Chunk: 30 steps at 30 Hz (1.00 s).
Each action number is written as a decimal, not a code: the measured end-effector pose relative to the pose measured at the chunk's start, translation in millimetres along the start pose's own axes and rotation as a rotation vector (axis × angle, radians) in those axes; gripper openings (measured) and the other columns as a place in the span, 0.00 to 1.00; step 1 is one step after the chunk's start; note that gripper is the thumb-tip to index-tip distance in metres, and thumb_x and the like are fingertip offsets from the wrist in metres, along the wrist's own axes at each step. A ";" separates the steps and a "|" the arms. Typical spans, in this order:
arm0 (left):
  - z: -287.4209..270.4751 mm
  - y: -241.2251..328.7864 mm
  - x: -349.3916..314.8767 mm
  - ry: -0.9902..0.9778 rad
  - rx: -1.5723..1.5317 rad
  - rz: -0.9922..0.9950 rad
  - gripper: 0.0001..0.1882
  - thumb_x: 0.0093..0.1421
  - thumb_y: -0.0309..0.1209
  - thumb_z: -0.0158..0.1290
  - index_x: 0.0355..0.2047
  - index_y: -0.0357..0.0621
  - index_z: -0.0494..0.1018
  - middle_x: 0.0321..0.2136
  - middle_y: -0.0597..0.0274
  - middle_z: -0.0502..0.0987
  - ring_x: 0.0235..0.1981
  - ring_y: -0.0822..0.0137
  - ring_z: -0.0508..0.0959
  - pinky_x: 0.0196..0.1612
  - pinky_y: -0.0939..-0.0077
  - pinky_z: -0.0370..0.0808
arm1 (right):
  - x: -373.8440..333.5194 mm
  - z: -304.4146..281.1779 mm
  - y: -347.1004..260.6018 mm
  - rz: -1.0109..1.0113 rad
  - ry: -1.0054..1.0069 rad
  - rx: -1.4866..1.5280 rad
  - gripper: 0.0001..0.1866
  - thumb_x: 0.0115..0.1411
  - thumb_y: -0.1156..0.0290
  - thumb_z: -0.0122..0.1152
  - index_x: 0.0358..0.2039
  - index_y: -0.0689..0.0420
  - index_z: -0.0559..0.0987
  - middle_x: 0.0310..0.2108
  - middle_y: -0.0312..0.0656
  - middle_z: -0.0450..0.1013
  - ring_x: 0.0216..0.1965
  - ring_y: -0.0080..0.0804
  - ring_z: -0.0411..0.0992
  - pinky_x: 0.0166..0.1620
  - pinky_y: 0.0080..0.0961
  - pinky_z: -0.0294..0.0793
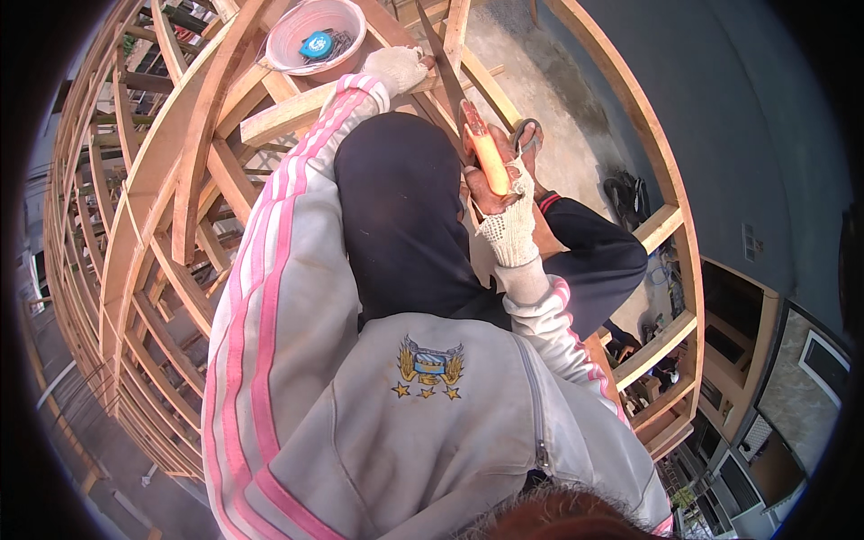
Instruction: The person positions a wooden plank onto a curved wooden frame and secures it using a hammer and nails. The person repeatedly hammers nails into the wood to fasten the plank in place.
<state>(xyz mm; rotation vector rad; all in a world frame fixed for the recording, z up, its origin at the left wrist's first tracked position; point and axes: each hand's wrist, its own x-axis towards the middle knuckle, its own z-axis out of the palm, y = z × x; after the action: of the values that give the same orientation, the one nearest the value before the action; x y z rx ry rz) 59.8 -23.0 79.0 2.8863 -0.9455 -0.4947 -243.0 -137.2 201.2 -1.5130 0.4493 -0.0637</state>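
My right hand (499,202), in a white knitted glove with bare fingers, is closed round the orange handle of a handsaw (486,153). The saw's long dark blade points up and away, slanting slightly left, beside a wooden beam. My left hand (396,69), gloved the same way, grips a wooden beam (430,81) to the left of the blade; its fingertips are partly hidden. Just left of that hand, a pinkish bucket (283,47) holds a blue tape measure (317,45) and a heap of what look like nails.
A framework of timber rafters (184,198) spreads on the left, with ground far below between them. At right, a curved timber frame (661,148) runs beside a grey wall (765,135). My sandalled foot (528,139) is near the saw. Dark footwear (625,193) lies farther right.
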 end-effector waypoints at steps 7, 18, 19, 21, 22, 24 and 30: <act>-5.3 -1.2 6.7 -0.031 -0.016 -0.035 0.30 0.73 0.53 0.36 0.55 0.48 0.79 0.53 0.51 0.83 0.55 0.48 0.81 0.58 0.51 0.76 | -88.8 -40.3 44.7 -0.278 0.024 -0.169 0.31 0.62 0.78 0.57 0.68 0.62 0.69 0.63 0.51 0.71 0.63 0.41 0.73 0.63 0.35 0.72; 8.3 -14.7 15.9 0.017 -0.005 -0.010 0.31 0.74 0.55 0.36 0.56 0.48 0.80 0.54 0.50 0.82 0.56 0.48 0.81 0.59 0.51 0.76 | -71.8 -42.6 40.1 -0.573 0.075 -0.577 0.33 0.60 0.77 0.60 0.68 0.59 0.71 0.61 0.52 0.73 0.52 0.41 0.78 0.57 0.34 0.77; 7.1 -9.5 15.0 0.000 -0.008 -0.001 0.30 0.73 0.54 0.36 0.56 0.47 0.79 0.53 0.49 0.83 0.55 0.47 0.82 0.58 0.51 0.76 | -89.3 -42.5 56.0 -0.371 0.057 -0.235 0.34 0.59 0.78 0.60 0.68 0.61 0.71 0.63 0.52 0.72 0.58 0.41 0.76 0.61 0.34 0.74; -7.8 -0.6 7.2 -0.029 -0.013 0.014 0.29 0.72 0.51 0.36 0.57 0.45 0.77 0.50 0.47 0.84 0.52 0.46 0.83 0.56 0.51 0.77 | -105.6 -32.7 59.7 -0.201 0.150 0.173 0.34 0.58 0.78 0.60 0.67 0.63 0.72 0.64 0.52 0.73 0.61 0.40 0.75 0.64 0.33 0.73; -6.4 1.7 5.3 -0.043 -0.027 -0.015 0.30 0.73 0.52 0.36 0.57 0.46 0.77 0.49 0.47 0.84 0.51 0.45 0.83 0.55 0.49 0.77 | -87.6 -35.5 51.4 -0.282 0.094 -0.159 0.32 0.58 0.78 0.61 0.66 0.64 0.73 0.60 0.51 0.74 0.58 0.39 0.77 0.62 0.32 0.74; 9.2 -6.8 14.6 -0.003 -0.001 0.001 0.30 0.73 0.52 0.35 0.57 0.46 0.77 0.50 0.47 0.84 0.52 0.45 0.83 0.56 0.50 0.77 | -30.1 -21.8 9.4 -0.288 0.056 -0.316 0.30 0.58 0.77 0.61 0.63 0.64 0.73 0.49 0.49 0.78 0.48 0.37 0.78 0.54 0.30 0.76; 23.0 -23.8 20.6 0.076 0.007 0.008 0.31 0.73 0.55 0.36 0.58 0.48 0.79 0.54 0.49 0.82 0.55 0.45 0.82 0.59 0.50 0.77 | -43.0 -17.1 17.4 -0.296 0.012 -0.104 0.29 0.64 0.77 0.58 0.67 0.63 0.68 0.46 0.44 0.78 0.42 0.30 0.77 0.48 0.28 0.77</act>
<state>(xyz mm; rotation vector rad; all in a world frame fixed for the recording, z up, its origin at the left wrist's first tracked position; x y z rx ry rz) 81.5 -14.9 47.6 2.8840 -0.9484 -0.3781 -292.0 -138.6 195.0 -1.6736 0.2387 -0.2849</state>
